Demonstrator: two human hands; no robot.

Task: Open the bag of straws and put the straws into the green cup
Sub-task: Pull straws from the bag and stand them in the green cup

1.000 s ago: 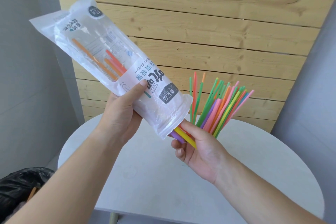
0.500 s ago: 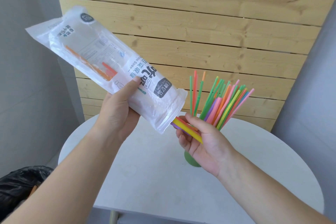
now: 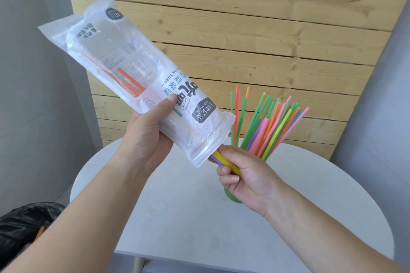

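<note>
My left hand (image 3: 146, 137) grips a clear plastic straw bag (image 3: 142, 73) tilted with its open mouth down to the right. A few orange and red straws (image 3: 131, 83) still lie inside it. My right hand (image 3: 241, 175) pinches a yellow and a purple straw (image 3: 221, 160) that stick out of the bag's mouth. Behind that hand stands the green cup (image 3: 231, 197), mostly hidden, only its base showing. Several coloured straws (image 3: 270, 126) fan upward out of it.
The cup stands on a round white table (image 3: 188, 217) in front of a wooden plank wall (image 3: 244, 29). A black plastic bag (image 3: 24, 226) sits low at the left, beside the table. Grey walls close in both sides.
The bag has lifted and swung a little right. My right hand has drawn the yellow and purple straws further out of its mouth, and the straws inside have slid down.
</note>
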